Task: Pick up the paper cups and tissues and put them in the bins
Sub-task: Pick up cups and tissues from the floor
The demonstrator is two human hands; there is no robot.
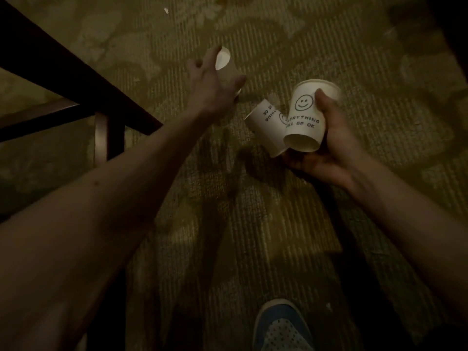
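Your right grip (329,143) is clamped on two cups at once, thumb pressed on the front one. That front one, a white paper cup with a black smiley face (305,117), stands nearly on end in your palm: the wide mouth points away from you and the recessed base faces you. Under the face it reads "EVERYTHING WILL BE OK". Touching its left side is a second white paper cup (264,127). Its long axis slants from upper left to lower right and its lettering is upside down (only part of it shows).

Your left grip (215,82) reaches out with fingers spread over a third white paper cup (223,61). It lies on its side on the olive patterned carpet (278,236), with the open mouth and its pale inside turned up and away from you. Motion blur hides whether your fingers have closed on it.

A dark wooden furniture frame (76,69) runs diagonally just left of that arm. A small white scrap (166,10) lies far off on the carpet. Your blue and white shoe (281,328) shows at the bottom edge.
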